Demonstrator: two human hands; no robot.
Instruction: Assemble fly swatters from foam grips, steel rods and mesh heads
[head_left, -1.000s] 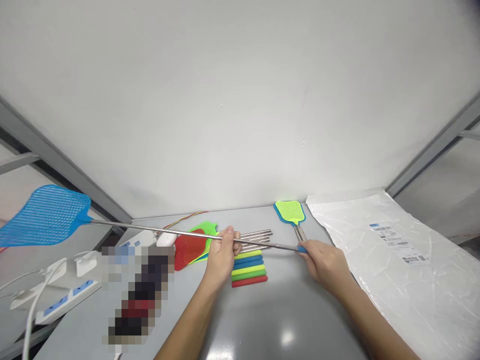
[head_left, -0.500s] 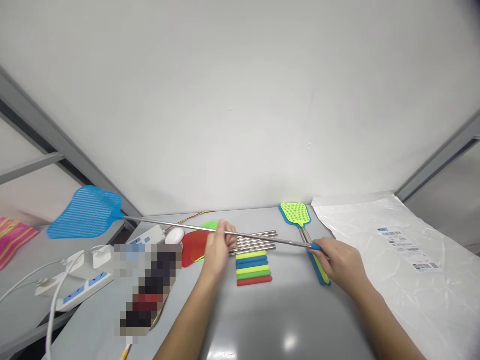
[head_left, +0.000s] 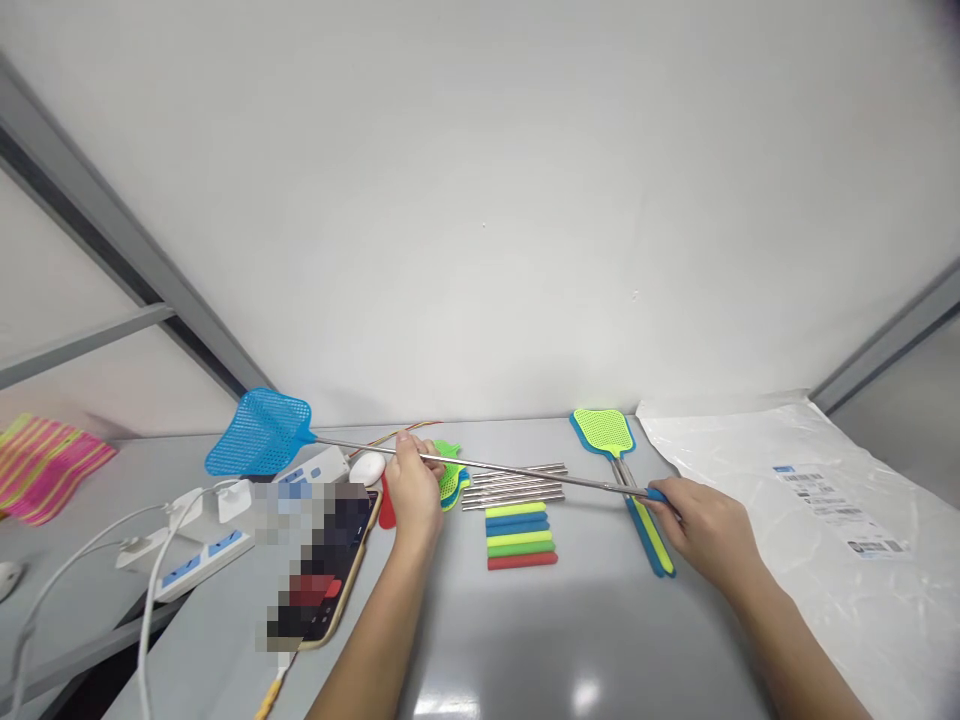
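A blue fly swatter (head_left: 264,436) with a long metal shaft is held slantwise above the table, its head at the left. My right hand (head_left: 705,528) is closed round the blue handle at its right end. My left hand (head_left: 417,488) has its fingers curled about the shaft nearer the head. Below the shaft lie several metal rods (head_left: 517,488) and a row of coloured handle grips (head_left: 520,550). Green and blue swatter heads (head_left: 453,482) and a red one (head_left: 387,505) are partly hidden behind my left hand.
Two swatters, one with a yellow-green head (head_left: 604,431), lie near my right hand. A white plastic package (head_left: 750,480) covers the right side. At left are a phone (head_left: 352,570), power strips (head_left: 202,565), cables and a white round object (head_left: 367,468).
My left hand has moved left along the shaft, farther from my right hand. The swatter's head has come closer to the left hand, and the visible shaft looks shorter. The view has shifted slightly.
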